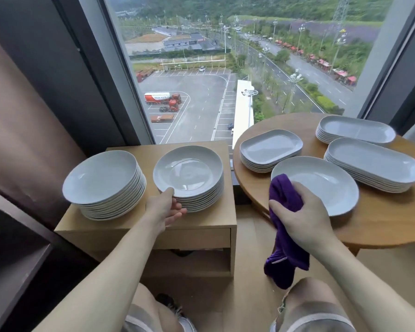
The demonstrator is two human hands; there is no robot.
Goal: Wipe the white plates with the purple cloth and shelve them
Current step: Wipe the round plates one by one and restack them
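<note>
On the low wooden cabinet (pixel 209 219) the left hand (pixel 165 209) pinches the near rim of the top round white plate (pixel 188 171) of the right stack — the right hand (pixel 297 212) grips the purple cloth (pixel 284 226) just beside, over the round wooden table (pixel 381 216), with a second round stack (pixel 103 183) sitting left.

**What the view hides**

The left hand (pixel 166 207) covers the near rim of the right round plate stack (pixel 189 178); its thumb lies on top, while how far the fingers (pixel 179 208) reach underneath cannot be told. The right hand (pixel 300 216) hides the middle of the purple cloth (pixel 284 236), which in turn covers the near-left edge of the oval plate (pixel 321 183). The cabinet (pixel 201 226) interior is dark and unreadable. Both knees are cut off by the bottom edge.
</note>
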